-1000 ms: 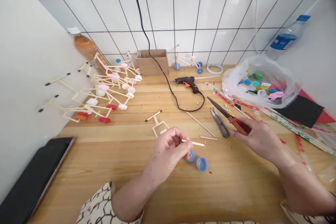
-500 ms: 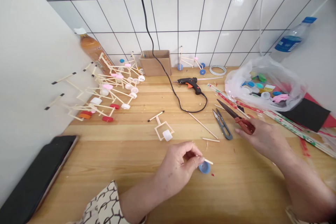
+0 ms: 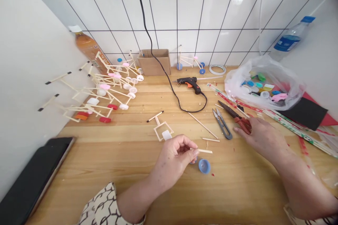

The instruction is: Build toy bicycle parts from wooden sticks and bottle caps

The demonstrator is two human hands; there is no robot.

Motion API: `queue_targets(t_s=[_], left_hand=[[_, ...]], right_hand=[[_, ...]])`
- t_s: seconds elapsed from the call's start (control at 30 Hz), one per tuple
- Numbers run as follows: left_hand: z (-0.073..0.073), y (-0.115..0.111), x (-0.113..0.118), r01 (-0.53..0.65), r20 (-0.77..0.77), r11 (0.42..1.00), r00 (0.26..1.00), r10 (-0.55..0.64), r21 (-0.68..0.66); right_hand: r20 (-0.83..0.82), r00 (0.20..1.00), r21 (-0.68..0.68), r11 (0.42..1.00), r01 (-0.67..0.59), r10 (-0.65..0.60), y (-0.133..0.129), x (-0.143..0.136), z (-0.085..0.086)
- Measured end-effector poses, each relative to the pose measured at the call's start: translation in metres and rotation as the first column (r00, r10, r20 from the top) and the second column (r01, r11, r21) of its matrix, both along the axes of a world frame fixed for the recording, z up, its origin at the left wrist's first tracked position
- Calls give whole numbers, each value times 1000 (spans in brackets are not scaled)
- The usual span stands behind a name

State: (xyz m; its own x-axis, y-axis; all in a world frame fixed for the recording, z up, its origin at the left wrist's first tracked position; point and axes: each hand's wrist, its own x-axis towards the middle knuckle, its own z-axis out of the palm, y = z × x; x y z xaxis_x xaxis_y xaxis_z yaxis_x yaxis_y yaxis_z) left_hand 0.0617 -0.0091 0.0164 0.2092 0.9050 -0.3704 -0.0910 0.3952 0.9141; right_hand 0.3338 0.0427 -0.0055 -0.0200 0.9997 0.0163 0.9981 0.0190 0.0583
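Note:
My left hand (image 3: pixel 175 156) pinches a short wooden stick (image 3: pixel 205 151) that points right, with a blue bottle cap half hidden behind its fingers. A second blue cap (image 3: pixel 204 166) lies open side up on the wooden table (image 3: pixel 105 168), just right of that hand. A small stick frame with a white cap (image 3: pixel 163 130) rests behind it. My right hand (image 3: pixel 260 137) lies on the table, its fingers on the red handles of the scissors (image 3: pixel 236 117). Small thread snips (image 3: pixel 222 123) lie just left of them.
A black glue gun (image 3: pixel 189 83) with its cord lies mid-table. Several finished stick models (image 3: pixel 105 89) stand at the left wall by a tea bottle (image 3: pixel 87 47). A cardboard box (image 3: pixel 154 62), tape roll (image 3: pixel 216 69), bag of caps (image 3: pixel 264 84), water bottle (image 3: pixel 289 40) and black tablet (image 3: pixel 31 179) surround the work area.
My left hand lifted the stick slightly away from the table and shifted back left; one blue cap now sits hidden behind its fingers. The right hand stays on the scissors.

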Motion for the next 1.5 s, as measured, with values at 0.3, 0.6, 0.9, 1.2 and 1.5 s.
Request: queue_targets(t_s=[0.3, 0.6, 0.9, 1.2, 1.5], left_hand=[[0, 2, 0, 16, -75, 999, 997, -13, 33], [-2, -2, 1, 62, -170, 990, 985, -40, 125], [-3, -5, 2, 114, -195, 980, 978, -81, 163], [-6, -2, -7, 234, -488, 863, 873, 16, 447], [-12, -4, -9, 669, -854, 626, 521, -9, 401]], right_hand=[[17, 996, 156, 983, -94, 92, -3, -5, 2], [-767, 442, 168, 811, -561, 465, -45, -72, 22], [-793, 463, 109, 840, -532, 396, -50, -85, 13], [-781, 525, 82, 889, -451, 339, -44, -77, 10], [-764, 545, 113, 903, -415, 346, -40, -72, 4]])
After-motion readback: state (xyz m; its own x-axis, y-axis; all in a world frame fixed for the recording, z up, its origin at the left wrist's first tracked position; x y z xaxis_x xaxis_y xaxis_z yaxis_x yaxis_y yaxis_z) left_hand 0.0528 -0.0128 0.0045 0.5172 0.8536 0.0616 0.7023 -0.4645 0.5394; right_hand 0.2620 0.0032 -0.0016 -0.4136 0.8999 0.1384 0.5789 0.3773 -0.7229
